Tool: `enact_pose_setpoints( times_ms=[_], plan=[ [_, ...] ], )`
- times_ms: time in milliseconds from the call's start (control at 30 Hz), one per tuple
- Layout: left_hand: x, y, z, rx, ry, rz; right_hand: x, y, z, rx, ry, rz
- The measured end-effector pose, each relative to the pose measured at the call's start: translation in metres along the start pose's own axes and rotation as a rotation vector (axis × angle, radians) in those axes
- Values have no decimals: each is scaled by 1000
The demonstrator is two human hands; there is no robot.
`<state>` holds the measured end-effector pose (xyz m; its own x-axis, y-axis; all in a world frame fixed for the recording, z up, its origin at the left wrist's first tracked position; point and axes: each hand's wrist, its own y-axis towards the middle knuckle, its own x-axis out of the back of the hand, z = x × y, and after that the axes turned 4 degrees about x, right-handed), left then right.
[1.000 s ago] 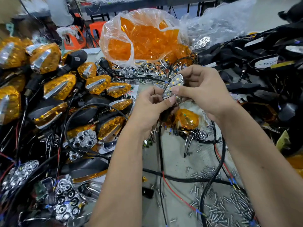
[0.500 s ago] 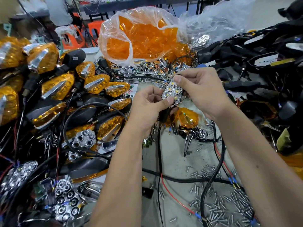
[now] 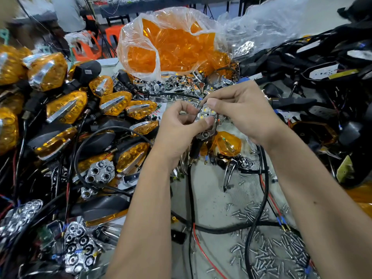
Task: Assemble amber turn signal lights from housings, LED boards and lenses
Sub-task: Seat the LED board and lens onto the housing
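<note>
Both hands meet over the middle of the bench around one chrome reflector with an LED board (image 3: 207, 117). My left hand (image 3: 179, 129) grips its lower left side, thumb pressed across the face. My right hand (image 3: 241, 111) pinches its top end from the right, fingers curled over it. Small yellow LEDs show in the reflector's cups. A black cable hangs from the piece toward the table. A loose amber lens (image 3: 228, 142) lies just below the hands.
Finished amber turn signals (image 3: 66, 108) pile up at the left. A plastic bag of amber lenses (image 3: 173, 47) stands behind. Black housings and wires (image 3: 322, 77) crowd the right. Loose screws (image 3: 267, 248) litter the near right; chrome reflectors (image 3: 99, 172) lie at the lower left.
The reflector has tilted and dropped slightly in my hands. My right fingers have shifted from its right edge up to its top end. The left thumb slid across its face.
</note>
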<state>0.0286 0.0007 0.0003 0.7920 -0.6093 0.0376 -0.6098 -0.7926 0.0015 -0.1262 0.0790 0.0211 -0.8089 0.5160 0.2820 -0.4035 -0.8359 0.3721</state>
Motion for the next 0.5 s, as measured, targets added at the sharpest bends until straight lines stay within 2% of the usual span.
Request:
enact_pose_setpoints(
  times_ms=[233,500],
  plan=[
    [6,2,0,-66,-10,16,-3,-1,3,5,17,81],
    [-2,3,-1,-47,-40,-29,-8,-2,0,-22,73,-3]
  ],
)
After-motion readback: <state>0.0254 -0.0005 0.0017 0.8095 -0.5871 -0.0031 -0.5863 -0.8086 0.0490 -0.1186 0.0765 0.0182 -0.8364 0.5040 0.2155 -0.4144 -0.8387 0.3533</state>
